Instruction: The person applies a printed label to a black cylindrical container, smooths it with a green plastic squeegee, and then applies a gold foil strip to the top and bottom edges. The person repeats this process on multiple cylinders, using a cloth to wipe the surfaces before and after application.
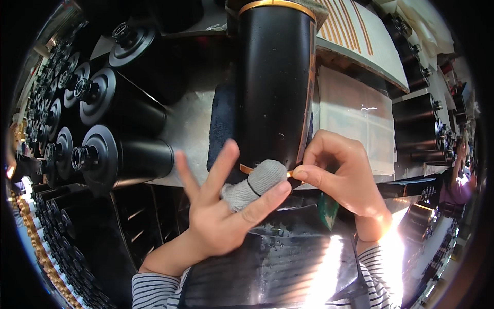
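Note:
A large black cylinder [275,82] lies in front of me, its near end toward my hands. Thin gold-orange strip [246,168] edges that near end, and similar strip runs round the far rim and down the right side. My left hand [218,219] is at the near end, fingers spread. A grey knitted finger cover [263,180] with a black band is on it, close to the edge, thumb alongside. My right hand [345,172] pinches the gold strip at the near right edge. Below its palm a green pointed tool [327,210] hangs down; its upper part is hidden.
Dark blue cloth [222,123] lies under the cylinder. Black necked cylinders [136,159] stack up at left, more at right. A white board [381,46] with orange strips and a translucent sheet [355,118] lie right. A black apron [267,273] covers my lap; a person [458,190] is far right.

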`<state>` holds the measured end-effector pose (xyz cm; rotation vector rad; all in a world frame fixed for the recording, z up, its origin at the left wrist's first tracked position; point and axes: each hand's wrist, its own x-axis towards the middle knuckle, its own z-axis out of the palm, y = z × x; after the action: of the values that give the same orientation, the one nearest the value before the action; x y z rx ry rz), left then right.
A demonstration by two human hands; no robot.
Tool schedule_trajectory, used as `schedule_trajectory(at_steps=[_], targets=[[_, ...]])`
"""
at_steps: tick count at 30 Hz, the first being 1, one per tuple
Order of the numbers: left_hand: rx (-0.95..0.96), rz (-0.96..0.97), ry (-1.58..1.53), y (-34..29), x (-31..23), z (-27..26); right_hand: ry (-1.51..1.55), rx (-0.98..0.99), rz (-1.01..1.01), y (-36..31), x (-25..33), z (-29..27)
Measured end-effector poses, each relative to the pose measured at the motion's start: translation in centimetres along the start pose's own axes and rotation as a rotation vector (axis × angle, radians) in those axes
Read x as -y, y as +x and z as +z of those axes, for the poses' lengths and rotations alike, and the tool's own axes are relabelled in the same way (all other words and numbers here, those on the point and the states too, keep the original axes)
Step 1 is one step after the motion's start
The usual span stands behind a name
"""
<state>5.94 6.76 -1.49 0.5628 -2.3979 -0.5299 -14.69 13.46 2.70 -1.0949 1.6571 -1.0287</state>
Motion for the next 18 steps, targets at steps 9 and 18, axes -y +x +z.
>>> schedule_trajectory(at_steps=[9, 18], targets=[[-0.007, -0.271, -0.341, -2.3, 2.3, 0.7, -0.042, 0.024, -0.035, -0.1, -0.3, -0.3], [-0.033, -0.185, -0.346, -2.3, 1.2, 1.1, -0.054, 0.017, -0.107, 0.1, -1.0, -0.5]])
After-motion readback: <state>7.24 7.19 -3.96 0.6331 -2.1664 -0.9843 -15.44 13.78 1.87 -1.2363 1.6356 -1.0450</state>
